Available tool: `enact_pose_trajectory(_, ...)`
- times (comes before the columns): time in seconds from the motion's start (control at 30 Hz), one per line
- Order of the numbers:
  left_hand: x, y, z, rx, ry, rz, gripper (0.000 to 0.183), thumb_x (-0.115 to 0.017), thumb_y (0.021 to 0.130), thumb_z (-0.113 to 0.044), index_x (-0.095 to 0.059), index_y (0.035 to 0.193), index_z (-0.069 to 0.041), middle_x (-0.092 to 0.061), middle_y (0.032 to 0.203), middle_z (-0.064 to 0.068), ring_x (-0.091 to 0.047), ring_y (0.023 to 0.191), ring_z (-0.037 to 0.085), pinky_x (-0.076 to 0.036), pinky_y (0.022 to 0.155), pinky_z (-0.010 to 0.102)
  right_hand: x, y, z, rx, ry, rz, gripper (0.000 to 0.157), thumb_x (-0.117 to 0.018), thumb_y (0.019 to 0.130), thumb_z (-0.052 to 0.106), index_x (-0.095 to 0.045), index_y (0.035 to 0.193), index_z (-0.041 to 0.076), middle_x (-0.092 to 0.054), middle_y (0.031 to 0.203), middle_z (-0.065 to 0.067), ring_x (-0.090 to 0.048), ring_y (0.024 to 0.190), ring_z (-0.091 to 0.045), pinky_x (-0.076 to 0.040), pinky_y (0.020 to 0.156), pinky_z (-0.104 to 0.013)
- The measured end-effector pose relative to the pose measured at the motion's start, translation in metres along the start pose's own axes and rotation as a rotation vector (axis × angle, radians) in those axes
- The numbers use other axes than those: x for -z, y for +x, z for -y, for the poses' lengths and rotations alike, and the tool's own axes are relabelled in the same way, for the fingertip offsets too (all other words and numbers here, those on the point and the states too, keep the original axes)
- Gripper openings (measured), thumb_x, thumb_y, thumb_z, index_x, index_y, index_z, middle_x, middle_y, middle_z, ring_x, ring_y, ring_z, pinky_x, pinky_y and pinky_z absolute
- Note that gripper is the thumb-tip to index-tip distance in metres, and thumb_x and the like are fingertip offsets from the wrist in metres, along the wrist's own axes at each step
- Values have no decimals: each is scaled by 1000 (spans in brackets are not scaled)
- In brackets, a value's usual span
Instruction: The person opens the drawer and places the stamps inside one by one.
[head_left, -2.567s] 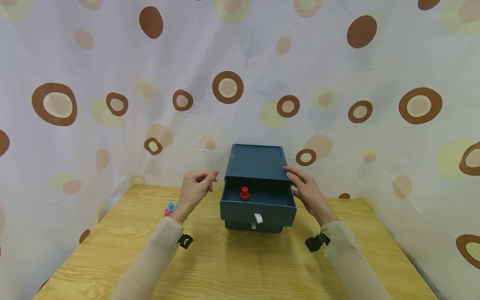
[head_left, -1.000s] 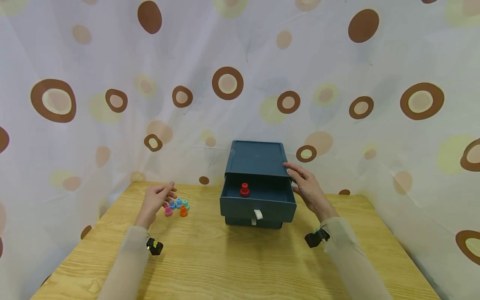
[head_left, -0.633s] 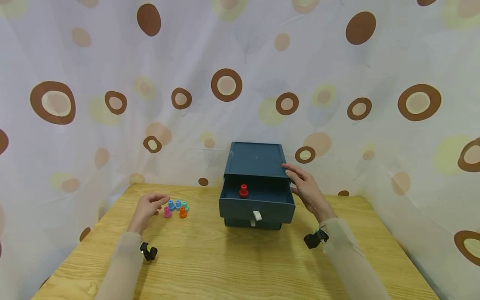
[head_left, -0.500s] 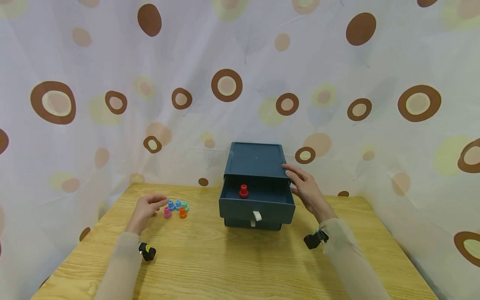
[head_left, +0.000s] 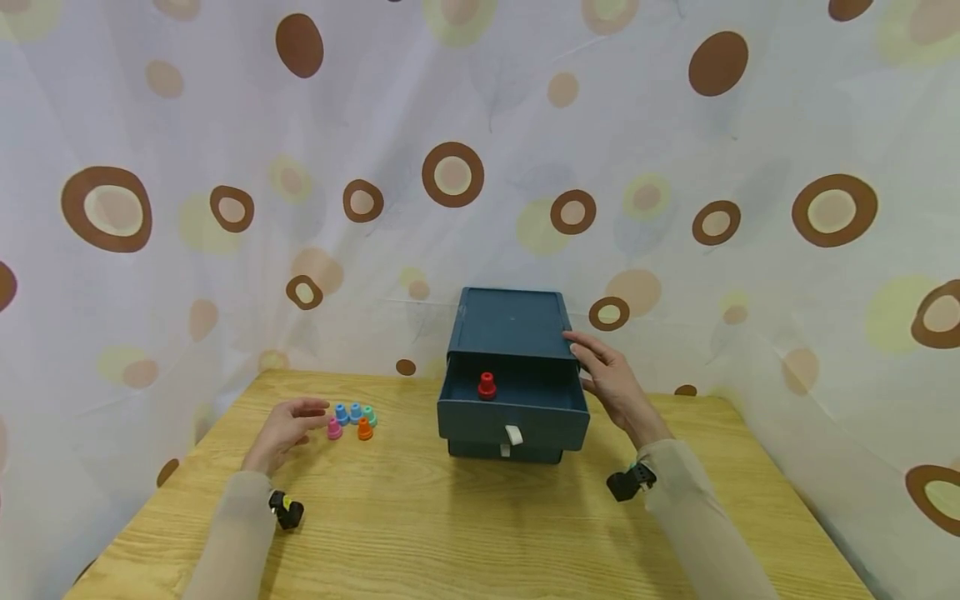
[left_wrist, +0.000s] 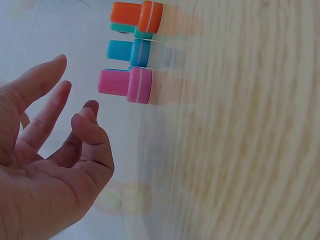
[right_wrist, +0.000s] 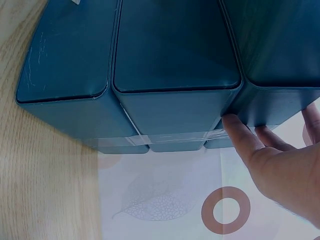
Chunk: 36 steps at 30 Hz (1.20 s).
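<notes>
My left hand [head_left: 281, 431] is held over the table's left side with fingers spread and nothing in it, fingertips close to a pink toy stamp [head_left: 334, 429]. Beside that stand an orange stamp [head_left: 364, 429], two blue stamps, one behind the pink [head_left: 342, 414], and a mint green stamp [head_left: 370, 416]. In the left wrist view a gap separates the fingers from the pink stamp [left_wrist: 125, 85]. My right hand [head_left: 617, 385] rests against the right side of the dark blue drawer cabinet [head_left: 513, 321], fingertips at its upper edge. A red stamp [head_left: 487, 386] stands inside the pulled-out top drawer [head_left: 480, 423].
Lower drawers sit pushed in beneath the open one, with white pull tabs [head_left: 514, 434]. Clear tape [right_wrist: 170, 137] runs across the cabinet's side in the right wrist view. A dotted curtain [head_left: 405, 100] hangs behind and around the wooden table [head_left: 420, 525].
My left hand has moved from beside the cabinet leftward to the stamps, then slightly back from them, its fingers spreading. The right hand and the drawer have stayed put.
</notes>
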<state>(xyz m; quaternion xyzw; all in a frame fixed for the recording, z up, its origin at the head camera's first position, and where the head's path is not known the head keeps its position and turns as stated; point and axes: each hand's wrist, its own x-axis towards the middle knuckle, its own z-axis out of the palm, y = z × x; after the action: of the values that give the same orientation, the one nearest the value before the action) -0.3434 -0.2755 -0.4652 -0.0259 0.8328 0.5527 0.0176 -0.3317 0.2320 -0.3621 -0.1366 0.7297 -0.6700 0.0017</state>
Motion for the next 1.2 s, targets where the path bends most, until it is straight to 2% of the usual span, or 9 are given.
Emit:
enact_pose_trajectory(0.2,0,1,2,5,0,52,49,-65,95,-22,-53,137,0,-52,140,22,-55,113,27,-48,82,34,0,0,-1,0,0,-4,55,-45,105,36,-36,152,10,-18,164,-10,-13,151,-36,-22,117,-59)
enact_pose_trajectory(0.47,-1,4,8,67,-35,83,52,-69,93,-24,-53,137,-2,-59,130,13,-55,98,20,-45,70,29,-1,2,-4,3,-22,-4,57,-48,103,42,-39,151,13,-20,163,-8,-15,151,-35,-23,117,-60)
enact_pose_trajectory(0.67,-2,5,11,80,-40,125,50,-66,94,-20,-51,138,-1,-61,126,13,-57,100,21,-45,74,29,0,1,-3,9,-20,2,57,-47,103,41,-38,151,12,-20,163,-8,-15,151,-35,-22,116,-61)
enact_pose_trajectory(0.9,-4,5,9,104,-65,113,47,-68,93,-16,-52,134,-1,-60,123,13,-51,87,20,-44,68,28,-1,1,-2,12,-18,10,57,-47,104,40,-38,151,12,-19,164,-9,-14,151,-36,-21,117,-61)
enact_pose_trajectory(1.03,-5,5,9,122,-61,94,44,-70,91,-14,-55,130,0,-63,120,11,-55,90,19,-45,70,29,-1,2,-2,9,-18,16,57,-47,103,41,-37,152,12,-18,164,-9,-14,151,-36,-21,117,-61)
enact_pose_trajectory(1.2,-6,6,6,116,-29,110,44,-70,90,-14,-55,129,1,-63,120,13,-56,93,20,-46,72,30,0,2,-3,12,-20,9,57,-47,103,41,-38,151,12,-19,164,-9,-14,151,-36,-21,116,-61)
